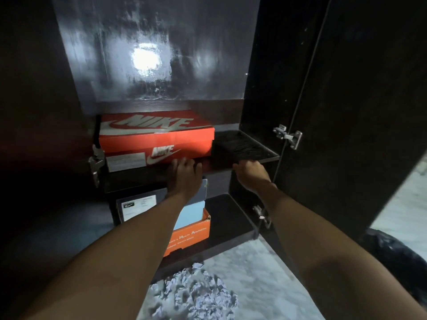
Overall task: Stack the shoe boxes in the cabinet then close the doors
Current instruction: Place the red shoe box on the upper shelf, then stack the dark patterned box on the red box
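Red shoe box (157, 135) sits on the upper shelf (251, 146) of the cabinet (161, 54), pushed to the left, lid on. Left hand (183, 173) lies flat and open on the shelf lip, fingertips touching the box's front lower edge; the box is at 11 o'clock from it. Right hand (250, 172) is curled over the shelf edge at 3 o'clock from the box, apart from it, gripping the shelf only. Below, a dark box (136, 207), a pale blue box (190, 215) and an orange box (191, 235) stand on the lower shelf. Risk, in my judgement: the box front lies close to the lip and could foul the right door (358, 112) on closing; crumpled paper (196, 292) on the floor could cause a slip
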